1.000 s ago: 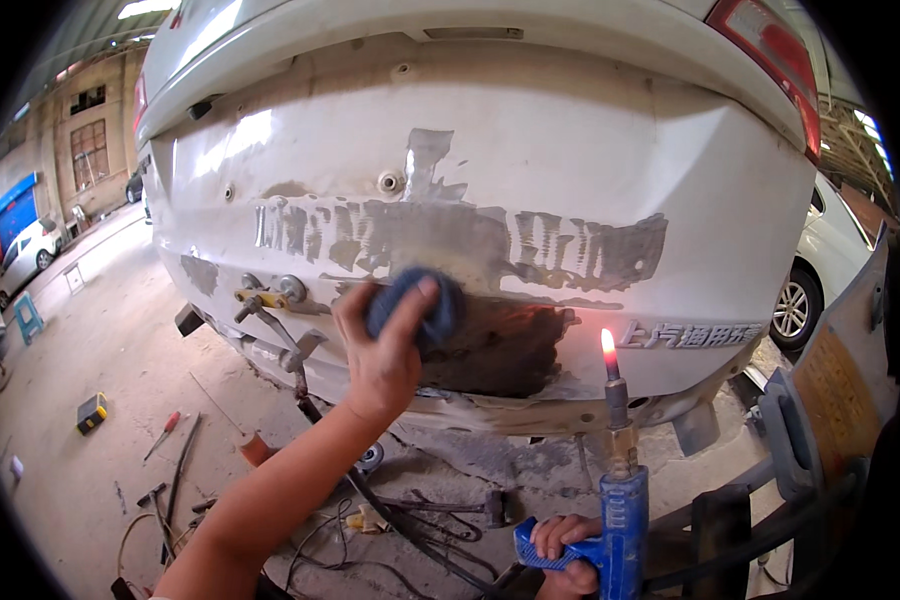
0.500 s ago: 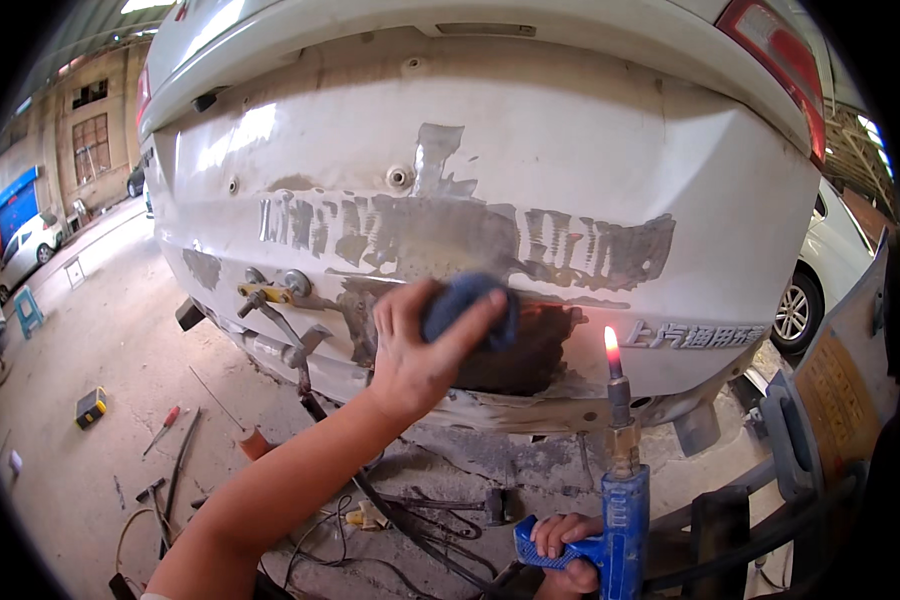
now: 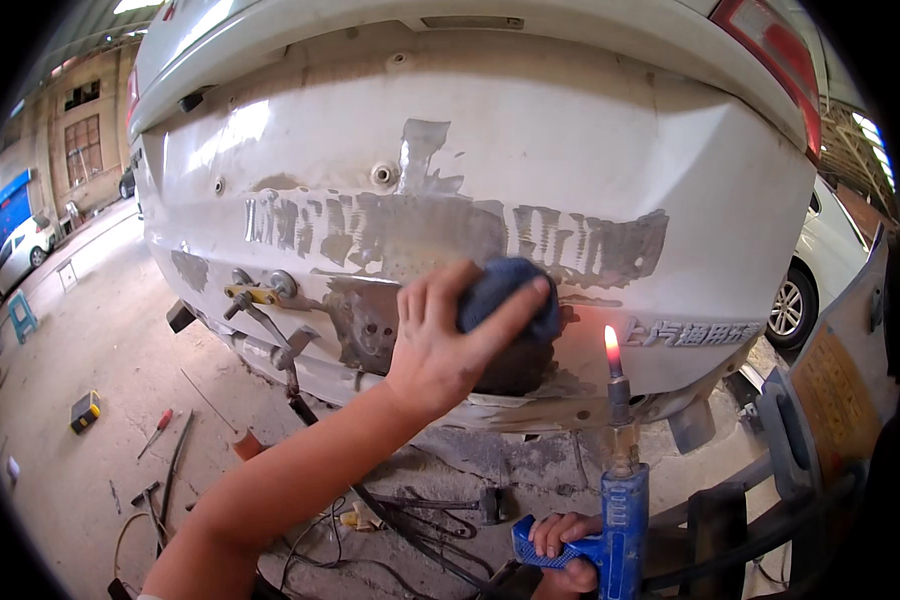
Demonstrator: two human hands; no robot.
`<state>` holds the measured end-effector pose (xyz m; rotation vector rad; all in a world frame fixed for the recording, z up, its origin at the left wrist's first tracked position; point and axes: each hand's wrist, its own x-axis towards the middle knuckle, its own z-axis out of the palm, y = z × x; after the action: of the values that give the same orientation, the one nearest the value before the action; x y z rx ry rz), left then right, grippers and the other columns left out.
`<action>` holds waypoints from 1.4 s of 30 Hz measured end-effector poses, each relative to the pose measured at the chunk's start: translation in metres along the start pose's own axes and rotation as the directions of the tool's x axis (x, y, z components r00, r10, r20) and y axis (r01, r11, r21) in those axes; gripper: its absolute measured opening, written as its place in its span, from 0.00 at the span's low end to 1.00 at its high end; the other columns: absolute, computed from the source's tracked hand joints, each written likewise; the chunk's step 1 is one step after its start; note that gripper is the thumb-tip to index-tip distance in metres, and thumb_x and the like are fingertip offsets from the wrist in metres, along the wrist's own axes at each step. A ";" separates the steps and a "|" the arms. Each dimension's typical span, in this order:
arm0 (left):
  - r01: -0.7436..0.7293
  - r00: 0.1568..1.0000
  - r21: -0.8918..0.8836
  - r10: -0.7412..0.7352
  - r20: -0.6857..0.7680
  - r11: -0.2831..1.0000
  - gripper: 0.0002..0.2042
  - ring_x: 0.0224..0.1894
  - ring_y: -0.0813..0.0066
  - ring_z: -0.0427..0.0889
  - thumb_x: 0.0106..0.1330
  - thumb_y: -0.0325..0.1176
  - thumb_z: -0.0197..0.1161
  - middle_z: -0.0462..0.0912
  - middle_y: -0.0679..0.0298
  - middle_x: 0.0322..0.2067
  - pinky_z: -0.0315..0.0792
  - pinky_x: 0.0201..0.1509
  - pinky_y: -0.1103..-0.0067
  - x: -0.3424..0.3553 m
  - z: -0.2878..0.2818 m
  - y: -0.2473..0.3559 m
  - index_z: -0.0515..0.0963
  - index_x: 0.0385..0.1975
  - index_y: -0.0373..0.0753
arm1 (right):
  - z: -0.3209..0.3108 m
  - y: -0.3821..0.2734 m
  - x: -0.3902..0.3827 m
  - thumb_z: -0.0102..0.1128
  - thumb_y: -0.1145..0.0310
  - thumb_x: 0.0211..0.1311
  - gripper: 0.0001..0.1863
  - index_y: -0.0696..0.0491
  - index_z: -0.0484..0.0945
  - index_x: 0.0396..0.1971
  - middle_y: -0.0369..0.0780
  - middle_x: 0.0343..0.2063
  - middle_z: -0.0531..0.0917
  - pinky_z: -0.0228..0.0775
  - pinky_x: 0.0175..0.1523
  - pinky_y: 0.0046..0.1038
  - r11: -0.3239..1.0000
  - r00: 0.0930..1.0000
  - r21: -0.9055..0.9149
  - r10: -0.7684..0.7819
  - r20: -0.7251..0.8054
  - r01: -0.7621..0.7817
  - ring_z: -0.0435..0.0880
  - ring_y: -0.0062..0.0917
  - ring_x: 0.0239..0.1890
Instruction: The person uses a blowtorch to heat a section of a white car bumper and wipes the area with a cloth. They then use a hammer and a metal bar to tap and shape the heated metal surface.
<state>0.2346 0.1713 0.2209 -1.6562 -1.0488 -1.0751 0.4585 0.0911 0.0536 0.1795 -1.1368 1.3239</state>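
My left hand grips a dark blue cloth pad against the white car's rear panel, over the right part of a dark, scraped patch. A band of grey bare spots runs above it. Low at the right, my right hand is closed on the handle of a blue torch, held upright with a glowing tip in front of the panel, near raised metal lettering. A metal puller tool is attached to the panel's left.
On the concrete floor lie a yellow-black device, a screwdriver, a hammer, hoses and cables. A blue stool stands at the far left. A detached grey panel stands at the right, another white car behind it.
My left hand has moved rightward with the cloth across the dark patch, uncovering its left part. The torch in my right hand stays in about the same place.
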 end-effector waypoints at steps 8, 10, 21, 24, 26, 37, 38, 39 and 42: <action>-0.418 0.847 -0.104 0.429 0.313 0.902 0.30 0.46 0.62 0.70 0.53 0.28 0.56 0.70 0.57 0.43 0.69 0.48 0.70 -0.069 -0.014 -0.019 0.71 0.57 0.67 | 0.002 -0.007 -0.001 0.64 0.62 0.52 0.23 0.58 0.73 0.45 0.38 0.27 0.70 0.59 0.36 0.29 1.000 1.000 -0.017 -0.025 -0.002 0.025 0.69 0.23 0.27; -0.253 0.946 -0.068 0.262 0.189 0.965 0.30 0.46 0.59 0.69 0.52 0.26 0.57 0.69 0.56 0.44 0.68 0.49 0.68 -0.048 -0.013 -0.023 0.72 0.57 0.65 | 0.000 -0.007 -0.002 0.64 0.62 0.51 0.23 0.58 0.73 0.45 0.38 0.27 0.70 0.60 0.36 0.30 0.999 0.999 -0.033 -0.036 0.004 0.036 0.69 0.23 0.27; -0.233 0.910 -0.111 0.257 0.325 0.966 0.31 0.47 0.58 0.69 0.47 0.28 0.64 0.67 0.58 0.45 0.67 0.53 0.67 -0.105 -0.019 -0.025 0.74 0.56 0.65 | 0.014 -0.006 0.001 0.63 0.63 0.51 0.22 0.57 0.74 0.45 0.37 0.26 0.69 0.59 0.36 0.30 1.000 1.000 -0.006 -0.010 -0.025 0.010 0.68 0.23 0.27; -0.119 0.860 -0.145 0.175 0.479 0.982 0.31 0.46 0.59 0.70 0.49 0.29 0.61 0.68 0.57 0.45 0.68 0.52 0.67 -0.111 -0.037 -0.016 0.73 0.57 0.65 | 0.011 -0.006 -0.001 0.65 0.61 0.51 0.23 0.57 0.74 0.44 0.37 0.27 0.71 0.62 0.36 0.32 0.998 0.998 -0.037 0.044 0.037 -0.043 0.71 0.25 0.29; -0.113 0.853 -0.197 0.197 0.483 0.974 0.31 0.46 0.59 0.70 0.49 0.28 0.60 0.69 0.56 0.46 0.69 0.51 0.67 -0.112 -0.068 -0.016 0.73 0.56 0.65 | 0.013 -0.002 -0.003 0.65 0.62 0.52 0.22 0.57 0.74 0.44 0.38 0.28 0.72 0.63 0.36 0.32 0.996 0.995 -0.046 0.077 0.065 -0.074 0.72 0.26 0.29; 0.454 0.576 0.303 -0.535 0.617 0.838 0.30 0.48 0.46 0.72 0.46 0.17 0.60 0.71 0.48 0.46 0.69 0.53 0.63 -0.270 -0.282 -0.122 0.75 0.53 0.49 | 0.115 0.084 -0.058 0.62 0.72 0.56 0.14 0.58 0.75 0.43 0.40 0.30 0.80 0.70 0.36 0.31 0.730 0.785 -0.514 0.598 0.159 -0.451 0.79 0.28 0.30; 0.555 0.518 0.364 -0.654 0.552 0.748 0.29 0.49 0.47 0.72 0.48 0.16 0.56 0.70 0.46 0.46 0.69 0.54 0.65 -0.291 -0.296 -0.129 0.75 0.53 0.48 | 0.126 0.090 -0.059 0.61 0.74 0.57 0.13 0.57 0.75 0.42 0.40 0.30 0.81 0.71 0.36 0.31 0.650 0.697 -0.528 0.703 0.145 -0.546 0.81 0.28 0.30; 0.619 0.469 0.431 -0.750 0.467 0.656 0.29 0.48 0.47 0.72 0.49 0.15 0.55 0.70 0.47 0.46 0.68 0.55 0.66 -0.303 -0.316 -0.127 0.74 0.54 0.46 | 0.136 0.104 -0.043 0.60 0.74 0.57 0.12 0.56 0.76 0.41 0.41 0.30 0.82 0.72 0.36 0.31 0.487 0.449 -0.497 0.870 0.203 -0.718 0.82 0.29 0.30; 0.776 0.350 0.428 -0.881 0.319 0.463 0.27 0.48 0.50 0.72 0.51 0.16 0.55 0.71 0.49 0.45 0.66 0.55 0.68 -0.355 -0.351 -0.142 0.73 0.54 0.41 | 0.133 0.165 -0.080 0.59 0.73 0.56 0.11 0.53 0.78 0.40 0.45 0.29 0.83 0.73 0.34 0.34 0.444 0.412 -0.751 0.876 0.250 -0.488 0.84 0.35 0.30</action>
<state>-0.0670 -0.1893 0.0016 -1.1740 -2.4877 -1.0668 0.2639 -0.0003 -0.0183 -0.4619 -2.3677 1.6405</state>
